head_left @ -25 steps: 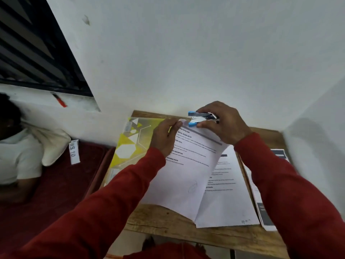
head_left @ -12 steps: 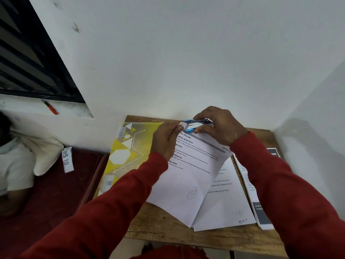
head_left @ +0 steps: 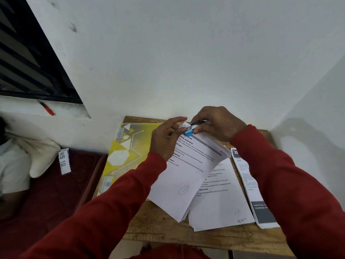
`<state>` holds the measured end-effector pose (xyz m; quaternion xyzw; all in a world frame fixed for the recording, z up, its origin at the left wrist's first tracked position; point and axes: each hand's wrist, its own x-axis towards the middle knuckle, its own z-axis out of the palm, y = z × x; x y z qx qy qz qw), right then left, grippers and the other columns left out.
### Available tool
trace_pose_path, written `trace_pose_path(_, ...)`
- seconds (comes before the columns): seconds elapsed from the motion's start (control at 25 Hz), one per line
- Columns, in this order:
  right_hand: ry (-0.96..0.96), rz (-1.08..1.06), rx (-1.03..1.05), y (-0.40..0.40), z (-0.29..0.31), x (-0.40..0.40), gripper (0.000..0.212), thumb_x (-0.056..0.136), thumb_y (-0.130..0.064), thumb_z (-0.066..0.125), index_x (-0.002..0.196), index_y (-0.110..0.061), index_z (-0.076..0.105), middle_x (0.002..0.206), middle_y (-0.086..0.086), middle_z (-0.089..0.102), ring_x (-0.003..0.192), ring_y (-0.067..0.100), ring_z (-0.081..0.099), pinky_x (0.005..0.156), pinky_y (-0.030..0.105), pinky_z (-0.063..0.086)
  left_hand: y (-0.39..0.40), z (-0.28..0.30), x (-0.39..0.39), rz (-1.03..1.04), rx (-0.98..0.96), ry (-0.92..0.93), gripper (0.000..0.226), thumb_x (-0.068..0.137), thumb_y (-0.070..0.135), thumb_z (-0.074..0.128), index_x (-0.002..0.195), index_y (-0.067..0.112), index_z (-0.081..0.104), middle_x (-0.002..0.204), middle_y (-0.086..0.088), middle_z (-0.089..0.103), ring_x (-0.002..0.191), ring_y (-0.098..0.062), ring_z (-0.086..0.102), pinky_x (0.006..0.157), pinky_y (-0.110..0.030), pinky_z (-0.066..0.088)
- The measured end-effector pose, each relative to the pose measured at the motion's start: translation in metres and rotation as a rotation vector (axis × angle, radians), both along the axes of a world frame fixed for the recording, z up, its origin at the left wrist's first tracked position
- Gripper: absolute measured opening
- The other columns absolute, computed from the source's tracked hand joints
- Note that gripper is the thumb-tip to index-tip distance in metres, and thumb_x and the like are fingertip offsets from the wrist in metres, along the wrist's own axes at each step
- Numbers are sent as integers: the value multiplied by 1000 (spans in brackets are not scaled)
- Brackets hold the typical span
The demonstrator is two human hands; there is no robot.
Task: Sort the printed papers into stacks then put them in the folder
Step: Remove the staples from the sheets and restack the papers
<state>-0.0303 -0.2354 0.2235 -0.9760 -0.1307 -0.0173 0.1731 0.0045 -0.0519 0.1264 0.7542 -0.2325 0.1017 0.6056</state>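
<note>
The yellow folder (head_left: 124, 161) lies flat and closed on the wooden surface (head_left: 160, 228), nothing visibly in it. Just right of the folder are three paper groups: a tilted stapled set (head_left: 183, 176) (thin white sheets, printed), a flat stack (head_left: 220, 199) beyond it, and a narrower stack (head_left: 255, 199) with a dark band farthest right. At the set's top corner, the left hand (head_left: 164, 139) pinches the paper and the right hand (head_left: 218, 124) grips a small metal stapler (head_left: 194, 128) with a blue tip.
</note>
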Motion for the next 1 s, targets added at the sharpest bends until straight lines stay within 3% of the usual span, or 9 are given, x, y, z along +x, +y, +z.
trace_pose_path(0.24,-29,-11,25,1,2,-2,25,84,-27,73,107,-17,72,101,1,69,96,17,60,86,30,47,4,4,3,-36,16,34,21,90,21,67,111,21,68,95,15,67,89,3,62,68,-8,48)
trace_pose_path(0.32,-49,-27,40,1,3,-4,24,85,-25,73,107,-15,72,101,3,69,96,19,61,87,34,47,8,-1,5,-62,66,62,18,92,26,64,110,24,68,89,22,65,83,5,60,67,-11,47)
trace_pose_path(0.44,-64,-43,50,-1,4,-5,24,85,-24,73,107,-13,72,102,4,69,97,20,61,88,34,48,14,-12,8,-54,172,16,20,94,31,59,106,19,71,72,18,60,66,1,52,60,-14,41)
trace_pose_path(0.76,-37,-6,-13,-5,8,-1,21,86,-25,71,105,-16,72,100,2,68,96,19,59,87,33,46,10,-10,7,-54,182,-24,22,96,23,59,108,9,71,72,13,60,65,6,53,61,-8,38)
trace_pose_path(1.0,-49,6,-7,-6,8,-2,22,86,-26,71,105,-16,72,100,2,67,95,20,60,86,35,47,9,-12,7,-50,183,-25,20,97,25,58,101,12,72,67,1,60,60,-6,49,56,-15,39)
